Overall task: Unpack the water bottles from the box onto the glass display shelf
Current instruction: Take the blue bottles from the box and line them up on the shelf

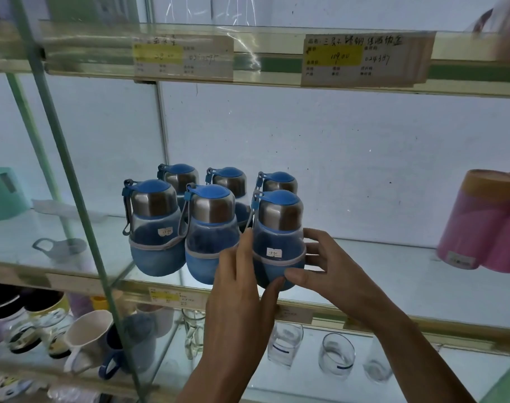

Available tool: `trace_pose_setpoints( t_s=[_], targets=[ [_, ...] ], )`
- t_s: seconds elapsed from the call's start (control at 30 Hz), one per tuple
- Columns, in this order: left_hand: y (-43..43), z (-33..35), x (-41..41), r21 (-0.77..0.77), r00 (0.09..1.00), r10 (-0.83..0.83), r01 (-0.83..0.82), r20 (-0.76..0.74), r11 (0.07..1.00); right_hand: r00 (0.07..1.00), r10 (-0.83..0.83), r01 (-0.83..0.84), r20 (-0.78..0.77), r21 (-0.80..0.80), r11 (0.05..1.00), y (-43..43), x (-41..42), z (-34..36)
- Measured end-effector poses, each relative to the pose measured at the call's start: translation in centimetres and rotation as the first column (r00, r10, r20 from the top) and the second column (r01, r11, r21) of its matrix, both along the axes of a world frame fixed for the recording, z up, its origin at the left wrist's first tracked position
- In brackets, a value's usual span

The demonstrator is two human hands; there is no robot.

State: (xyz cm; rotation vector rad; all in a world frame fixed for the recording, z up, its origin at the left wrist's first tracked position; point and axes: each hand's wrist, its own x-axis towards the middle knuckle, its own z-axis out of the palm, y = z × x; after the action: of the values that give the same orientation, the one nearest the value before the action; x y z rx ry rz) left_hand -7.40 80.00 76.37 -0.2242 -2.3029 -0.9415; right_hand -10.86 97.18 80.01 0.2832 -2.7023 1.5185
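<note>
Evidently to square off the row, I held the blue bottle [278, 242] clasped between left hand [242, 289] and right hand [331, 266], just right of the middle front bottle [211, 234].

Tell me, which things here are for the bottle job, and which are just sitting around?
For the job: front right blue water bottle with steel cap, held by left hand and right hand; five matching bottles; glass display shelf.
Just sitting: tall pink cups; white mug; clear drinking glasses; green tub.
</note>
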Motion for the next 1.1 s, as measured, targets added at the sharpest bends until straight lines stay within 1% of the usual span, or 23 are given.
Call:
trace_pose_setpoints(
  t_s=[0.2, 0.4, 0.57, 0.63, 0.8, 0.9, 1.0, 1.1],
  targets=[
    [-0.4, -0.2, 0.0, 0.002, 1.0, 0.003, -0.003, -0.003, 1.0, 0.997, -0.021, 0.026, -0.077, 0.064, 0.998, -0.3, -0.2, -0.2],
    [-0.3, 0.0, 0.1, 0.024, 1.0, 0.03, -0.03, 0.008, 0.999, 0.995, -0.021, 0.032, -0.096, 0.116, 0.993, -0.5, -0.2, -0.4],
    [-0.4, -0.1, 0.0, 0.05, 1.0, 0.022, -0.022, 0.0, 0.999, 0.994, -0.015, 0.027, -0.111, 0.113, 0.993, -0.6, -0.1, -0.6],
    [-0.3, -0.1, 0.2, 0.085, 1.0, -0.006, 0.007, -0.012, 0.996, 0.993, -0.009, 0.023, -0.116, 0.12, 0.992, -0.7, 0.1, -0.5],
    [0.5, 0.2, 0.8, 0.247, 0.991, -0.115, 0.128, -0.068, 0.961, 0.99, -0.002, 0.014, -0.138, 0.086, 0.996, -0.5, 0.5, 0.2],
    [1.2, 0.5, 1.1, 0.255, 0.991, -0.111, 0.127, -0.074, 0.959, 0.989, -0.006, 0.017, -0.15, 0.073, 0.997, -0.3, 1.0, 0.5],
    [1.9, 0.6, 1.1, 0.221, 0.988, -0.135, 0.148, -0.075, 0.964, 0.987, -0.03, 0.041, -0.16, 0.067, 0.997, 0.3, 1.6, 0.7],
    [3.1, 0.7, 1.2, 0.214, 0.983, -0.184, 0.185, -0.022, 0.959, 0.985, -0.049, 0.059, -0.163, 0.058, 0.997, 1.6, 2.8, 0.7]
  ],
)
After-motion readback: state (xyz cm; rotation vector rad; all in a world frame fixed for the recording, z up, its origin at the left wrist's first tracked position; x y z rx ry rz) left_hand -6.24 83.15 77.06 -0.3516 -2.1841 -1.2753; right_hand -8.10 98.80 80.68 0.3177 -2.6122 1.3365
